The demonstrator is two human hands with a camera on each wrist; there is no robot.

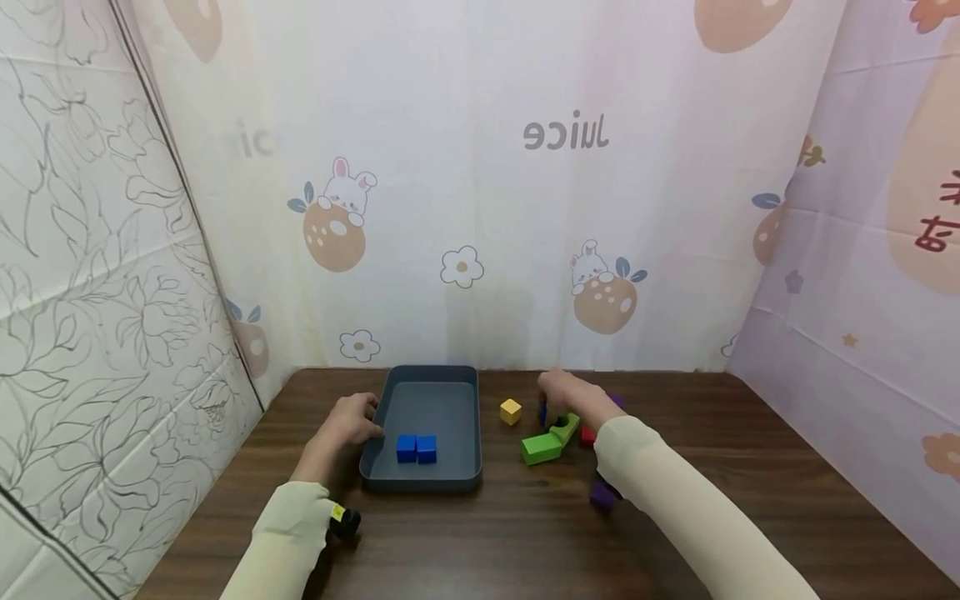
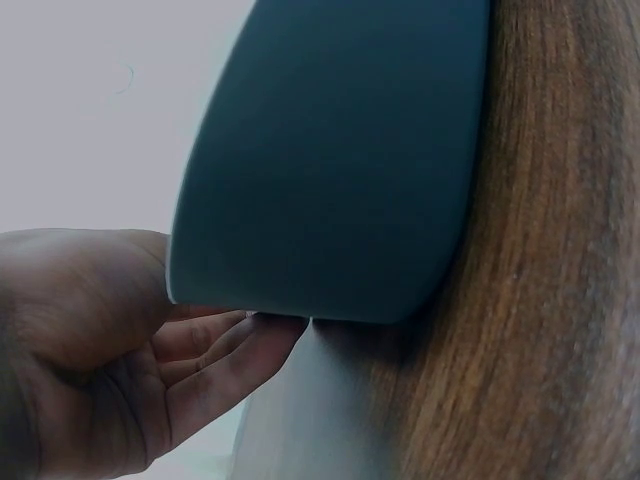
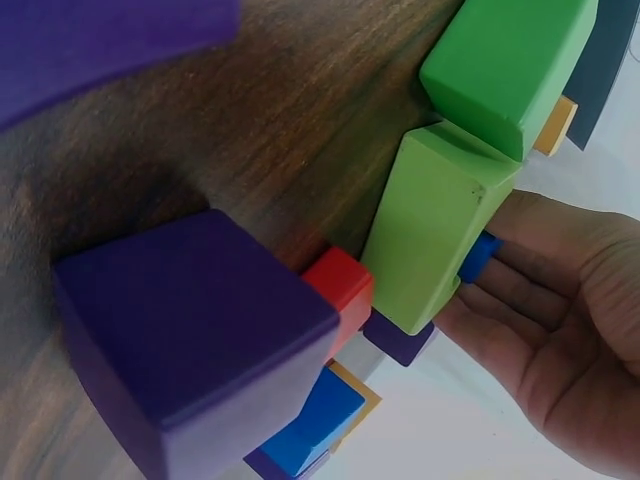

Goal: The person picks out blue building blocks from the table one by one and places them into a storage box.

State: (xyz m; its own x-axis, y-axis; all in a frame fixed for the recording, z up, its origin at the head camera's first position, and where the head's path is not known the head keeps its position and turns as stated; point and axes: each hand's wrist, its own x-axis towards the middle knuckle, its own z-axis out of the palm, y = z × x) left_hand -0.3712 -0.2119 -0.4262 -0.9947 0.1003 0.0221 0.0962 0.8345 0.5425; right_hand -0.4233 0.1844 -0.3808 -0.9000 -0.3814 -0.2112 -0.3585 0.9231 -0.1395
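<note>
A dark grey tray (image 1: 459,484) holds two blue cubes (image 1: 416,448) near its front. My left hand (image 1: 350,419) grips its left wall; in the left wrist view, the fingers (image 2: 235,378) lie along the outside while the thumb passes behind the rim. To the right, my right hand (image 1: 566,394) reaches down and pinches a small blue block (image 1: 542,413), partly hidden by the fingers. Close to that hand are a green block (image 1: 542,448) and a light green block (image 3: 430,230) with a curved cut-out. A yellow cube (image 1: 511,412) sits between tray and right hand.
Beside the right forearm lie a red block (image 1: 588,436), a purple block (image 1: 602,495) and another purple piece (image 1: 617,400). In the right wrist view, more blocks, including a blue one (image 3: 312,420), appear beyond a large purple block (image 3: 200,320). A printed curtain (image 1: 480,208) stands behind the table.
</note>
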